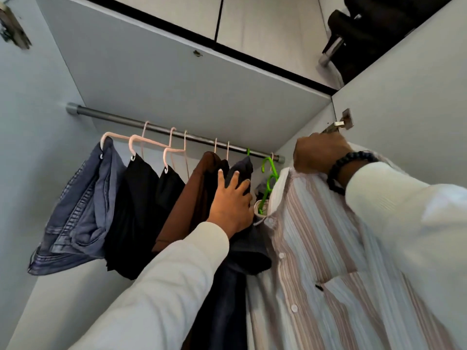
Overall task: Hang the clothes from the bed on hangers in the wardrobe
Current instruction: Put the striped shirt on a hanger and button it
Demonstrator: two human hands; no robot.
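A striped shirt (316,243) hangs on a green hanger (267,183) at the right end of the grey wardrobe rail (161,128). My right hand (318,154), with a dark bead bracelet, grips the shirt's shoulder near the top. My left hand (232,200) presses with straight fingers against a dark navy garment (242,170), holding it to the left of the shirt. Further left on the rail hang a brown garment (192,198), black trousers (136,215) and blue jeans (80,213) on pink hangers (141,142).
The wardrobe's right wall (404,97) carries a metal hinge (343,121) just above my right hand. The shelf board (177,72) sits close above the rail. The rail's left part is bare. A dark bag (379,29) sits on top, upper right.
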